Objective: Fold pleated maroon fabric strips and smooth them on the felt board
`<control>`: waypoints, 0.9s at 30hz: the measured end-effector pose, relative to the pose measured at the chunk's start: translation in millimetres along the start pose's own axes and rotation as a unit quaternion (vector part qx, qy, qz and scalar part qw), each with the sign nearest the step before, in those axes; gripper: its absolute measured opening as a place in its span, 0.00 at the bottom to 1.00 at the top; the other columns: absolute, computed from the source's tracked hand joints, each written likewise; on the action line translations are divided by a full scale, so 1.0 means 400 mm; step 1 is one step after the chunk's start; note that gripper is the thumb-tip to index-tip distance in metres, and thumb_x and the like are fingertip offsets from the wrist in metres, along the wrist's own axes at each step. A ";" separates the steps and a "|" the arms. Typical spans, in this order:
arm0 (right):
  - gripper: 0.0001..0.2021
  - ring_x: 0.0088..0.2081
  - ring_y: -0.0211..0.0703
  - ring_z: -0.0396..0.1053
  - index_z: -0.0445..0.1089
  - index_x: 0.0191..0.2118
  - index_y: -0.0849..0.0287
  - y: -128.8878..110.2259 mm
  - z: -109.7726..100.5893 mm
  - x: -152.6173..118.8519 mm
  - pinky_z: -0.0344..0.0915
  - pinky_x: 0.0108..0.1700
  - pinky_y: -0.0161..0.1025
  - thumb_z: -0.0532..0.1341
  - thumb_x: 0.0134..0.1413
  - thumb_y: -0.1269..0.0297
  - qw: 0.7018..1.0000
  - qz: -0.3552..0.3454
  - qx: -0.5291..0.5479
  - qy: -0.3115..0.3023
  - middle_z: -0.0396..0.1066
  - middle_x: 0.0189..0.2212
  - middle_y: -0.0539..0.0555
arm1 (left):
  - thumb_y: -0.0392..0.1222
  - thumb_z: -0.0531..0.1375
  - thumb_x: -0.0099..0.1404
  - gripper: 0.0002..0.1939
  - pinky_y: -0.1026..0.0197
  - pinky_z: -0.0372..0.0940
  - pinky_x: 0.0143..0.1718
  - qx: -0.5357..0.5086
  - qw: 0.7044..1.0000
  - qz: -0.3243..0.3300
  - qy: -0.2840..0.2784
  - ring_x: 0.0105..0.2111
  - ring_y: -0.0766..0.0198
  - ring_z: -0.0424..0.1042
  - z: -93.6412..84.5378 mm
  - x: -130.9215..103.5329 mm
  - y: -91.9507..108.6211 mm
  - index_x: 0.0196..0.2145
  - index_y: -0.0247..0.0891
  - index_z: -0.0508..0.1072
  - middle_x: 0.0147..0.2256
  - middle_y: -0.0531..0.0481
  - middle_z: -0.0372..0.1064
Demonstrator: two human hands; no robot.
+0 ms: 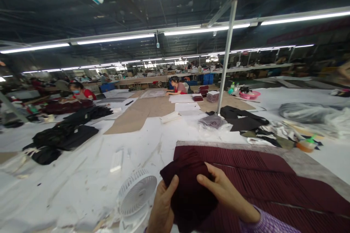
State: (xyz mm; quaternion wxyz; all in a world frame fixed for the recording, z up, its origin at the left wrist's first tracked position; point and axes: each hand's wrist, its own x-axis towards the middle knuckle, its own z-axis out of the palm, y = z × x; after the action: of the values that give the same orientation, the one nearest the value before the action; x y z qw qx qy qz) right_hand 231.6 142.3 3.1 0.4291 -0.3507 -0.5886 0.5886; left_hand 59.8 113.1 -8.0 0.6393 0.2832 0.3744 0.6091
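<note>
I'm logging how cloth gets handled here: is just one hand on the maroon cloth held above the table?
No, the left hand and the right hand both grip the maroon cloth, one on each side.

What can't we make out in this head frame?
All in the head view:
- Left hand and right hand: most fingers hidden behind the held maroon cloth.
- White fan: base cut off by the bottom edge.
- Rows of maroon pieces: cut off at right and bottom edges.
- Plastic-wrapped bundle: lettering too small to read.
</note>
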 end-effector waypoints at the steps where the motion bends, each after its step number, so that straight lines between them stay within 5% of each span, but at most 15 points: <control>1: 0.13 0.35 0.42 0.69 0.71 0.42 0.60 0.003 0.001 0.001 0.66 0.39 0.39 0.59 0.58 0.56 0.999 0.015 0.045 -0.025 0.73 0.35 0.54 | 0.47 0.66 0.52 0.17 0.57 0.65 0.44 0.045 0.999 0.027 -0.007 0.37 0.57 0.72 0.003 -0.001 0.003 0.39 0.38 0.76 0.34 0.46 0.75; 3: 0.16 0.36 0.43 0.70 0.69 0.47 0.59 0.012 0.006 0.001 0.67 0.39 0.40 0.59 0.58 0.55 0.994 0.021 0.088 -0.055 0.73 0.36 0.54 | 0.46 0.67 0.51 0.11 0.63 0.64 0.37 0.163 0.978 0.131 -0.002 0.32 0.62 0.69 0.009 -0.005 0.009 0.30 0.37 0.77 0.29 0.50 0.72; 5: 0.18 0.37 0.44 0.70 0.67 0.49 0.57 0.026 0.013 -0.005 0.67 0.40 0.40 0.63 0.53 0.57 0.999 -0.031 0.025 -0.015 0.72 0.37 0.54 | 0.45 0.68 0.50 0.09 0.66 0.62 0.33 0.210 0.959 0.189 0.038 0.30 0.64 0.67 0.011 -0.006 0.013 0.26 0.38 0.76 0.26 0.52 0.69; 7: 0.13 0.37 0.44 0.69 0.70 0.45 0.55 0.041 0.017 -0.015 0.66 0.40 0.39 0.64 0.52 0.63 0.980 -0.145 -0.118 0.060 0.72 0.36 0.53 | 0.48 0.67 0.51 0.14 0.64 0.64 0.35 0.135 0.982 0.121 0.060 0.32 0.63 0.70 0.007 -0.005 0.013 0.33 0.39 0.77 0.29 0.51 0.71; 10: 0.07 0.34 0.42 0.67 0.74 0.36 0.54 0.053 0.021 -0.027 0.64 0.37 0.37 0.60 0.54 0.71 0.921 -0.284 -0.239 0.117 0.70 0.33 0.53 | 0.56 0.63 0.54 0.25 0.56 0.68 0.38 0.063 0.998 -0.019 0.015 0.35 0.55 0.73 0.000 -0.005 0.000 0.43 0.35 0.75 0.35 0.42 0.75; 12: 0.06 0.33 0.41 0.68 0.73 0.38 0.54 0.051 0.027 -0.027 0.65 0.34 0.36 0.61 0.54 0.68 0.952 -0.226 -0.159 0.134 0.70 0.32 0.52 | 0.54 0.63 0.54 0.23 0.54 0.68 0.40 0.111 0.994 -0.018 -0.007 0.37 0.53 0.74 0.000 -0.009 -0.017 0.40 0.34 0.77 0.37 0.40 0.75; 15: 0.12 0.32 0.43 0.69 0.71 0.44 0.56 0.043 0.043 -0.024 0.67 0.33 0.37 0.57 0.58 0.58 0.994 -0.022 0.024 0.107 0.70 0.30 0.52 | 0.48 0.63 0.55 0.15 0.52 0.62 0.53 0.239 0.957 0.165 -0.005 0.48 0.52 0.69 0.003 -0.009 -0.047 0.39 0.41 0.78 0.45 0.42 0.73; 16: 0.13 0.32 0.44 0.70 0.71 0.44 0.57 0.041 0.048 -0.024 0.68 0.33 0.38 0.57 0.58 0.56 0.996 -0.001 0.033 0.086 0.70 0.30 0.53 | 0.48 0.62 0.56 0.14 0.53 0.60 0.54 0.274 0.936 0.221 -0.001 0.49 0.53 0.68 0.002 -0.004 -0.057 0.39 0.43 0.78 0.46 0.43 0.73; 18: 0.12 0.34 0.46 0.69 0.73 0.42 0.58 0.041 0.052 -0.025 0.68 0.35 0.40 0.59 0.56 0.57 0.993 -0.075 -0.058 0.077 0.71 0.31 0.55 | 0.50 0.60 0.58 0.16 0.54 0.64 0.48 0.289 0.924 0.249 0.025 0.42 0.54 0.72 -0.005 0.009 -0.076 0.41 0.42 0.78 0.40 0.44 0.75; 21: 0.09 0.37 0.48 0.68 0.76 0.39 0.56 0.048 0.047 -0.027 0.67 0.40 0.43 0.60 0.54 0.64 0.948 -0.216 -0.202 0.113 0.72 0.35 0.57 | 0.53 0.59 0.58 0.17 0.57 0.68 0.34 0.232 0.958 0.159 0.061 0.28 0.57 0.72 -0.021 0.021 -0.091 0.38 0.38 0.78 0.27 0.47 0.74; 25: 0.12 0.33 0.45 0.70 0.72 0.41 0.57 0.061 0.045 -0.026 0.69 0.34 0.39 0.54 0.60 0.61 0.991 -0.058 -0.035 0.116 0.72 0.31 0.55 | 0.47 0.66 0.51 0.13 0.61 0.65 0.35 0.279 0.936 0.203 0.062 0.31 0.60 0.68 -0.026 -0.001 -0.077 0.34 0.41 0.80 0.28 0.49 0.68; 27: 0.13 0.33 0.45 0.70 0.72 0.40 0.59 0.065 0.047 -0.027 0.69 0.34 0.40 0.54 0.60 0.58 0.989 -0.042 -0.020 0.137 0.72 0.31 0.55 | 0.47 0.67 0.49 0.16 0.62 0.65 0.35 0.302 0.922 0.231 0.068 0.32 0.61 0.67 -0.017 -0.015 -0.063 0.38 0.44 0.80 0.30 0.49 0.67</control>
State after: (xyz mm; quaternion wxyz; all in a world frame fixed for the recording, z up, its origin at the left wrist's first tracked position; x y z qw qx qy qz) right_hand 216.1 126.6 -22.4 0.5227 -0.4119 -0.5500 0.5047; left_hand 68.7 104.1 -31.8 0.3379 0.4990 0.5074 0.6160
